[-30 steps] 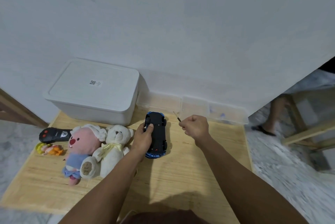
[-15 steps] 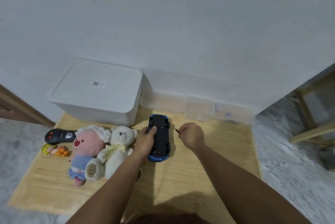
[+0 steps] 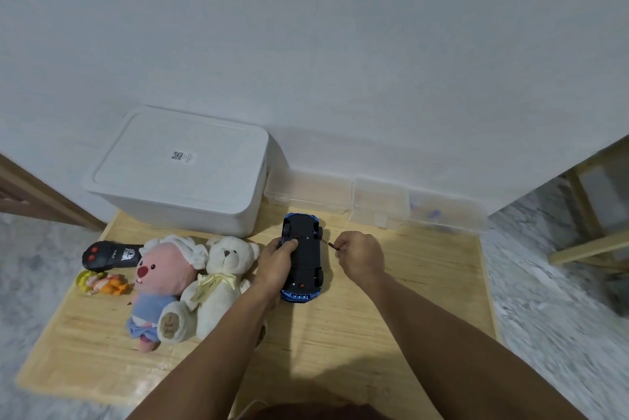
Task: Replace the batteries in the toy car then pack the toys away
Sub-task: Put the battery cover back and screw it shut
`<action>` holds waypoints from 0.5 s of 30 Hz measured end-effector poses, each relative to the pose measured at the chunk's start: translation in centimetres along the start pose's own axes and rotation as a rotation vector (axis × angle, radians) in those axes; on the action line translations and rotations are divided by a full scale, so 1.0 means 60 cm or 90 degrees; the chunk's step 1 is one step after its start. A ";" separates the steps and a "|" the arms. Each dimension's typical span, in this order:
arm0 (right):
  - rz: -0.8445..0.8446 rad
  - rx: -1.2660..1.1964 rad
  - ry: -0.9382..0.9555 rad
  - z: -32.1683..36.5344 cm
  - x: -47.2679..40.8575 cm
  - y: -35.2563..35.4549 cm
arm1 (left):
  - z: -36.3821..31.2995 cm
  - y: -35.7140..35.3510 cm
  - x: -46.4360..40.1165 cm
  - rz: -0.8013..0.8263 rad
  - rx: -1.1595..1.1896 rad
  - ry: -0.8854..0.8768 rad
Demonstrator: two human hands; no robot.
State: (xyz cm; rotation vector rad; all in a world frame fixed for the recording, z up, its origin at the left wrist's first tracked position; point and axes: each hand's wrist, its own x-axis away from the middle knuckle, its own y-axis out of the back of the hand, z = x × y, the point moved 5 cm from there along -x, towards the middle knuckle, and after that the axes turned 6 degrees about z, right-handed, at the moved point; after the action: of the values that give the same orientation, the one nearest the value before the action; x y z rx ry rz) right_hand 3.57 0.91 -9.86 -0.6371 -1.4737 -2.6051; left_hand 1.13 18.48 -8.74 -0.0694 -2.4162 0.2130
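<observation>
A blue toy car [image 3: 304, 261] lies upside down on the wooden table [image 3: 391, 317], its black underside facing up. My left hand [image 3: 277, 261] grips the car's left side, thumb pressed on the underside near the far end. My right hand [image 3: 360, 254] is curled round a thin screwdriver [image 3: 329, 243], whose tip points at the car's right side. To the left lie a white teddy bear [image 3: 223, 278], a pink plush toy [image 3: 161, 283], a black remote control [image 3: 109, 254] and a small yellow-orange toy [image 3: 102, 283].
A large white lidded storage box [image 3: 180, 171] stands at the table's back left. Clear plastic boxes [image 3: 377, 203] line the wall behind the car. Wooden furniture legs [image 3: 589, 235] stand on the marble floor to the right.
My right hand has moved left, bringing the screwdriver tip close to the car. My left hand keeps its grip on the car. The view has shifted slightly.
</observation>
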 end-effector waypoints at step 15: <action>-0.043 0.001 0.025 -0.006 -0.007 -0.001 | 0.002 0.001 -0.003 0.006 0.004 -0.001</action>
State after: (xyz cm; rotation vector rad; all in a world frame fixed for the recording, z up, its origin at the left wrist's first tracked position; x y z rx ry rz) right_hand 3.83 0.57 -10.27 -0.5428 -1.5106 -2.6501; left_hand 1.21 18.49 -8.97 -0.0775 -2.4179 0.2244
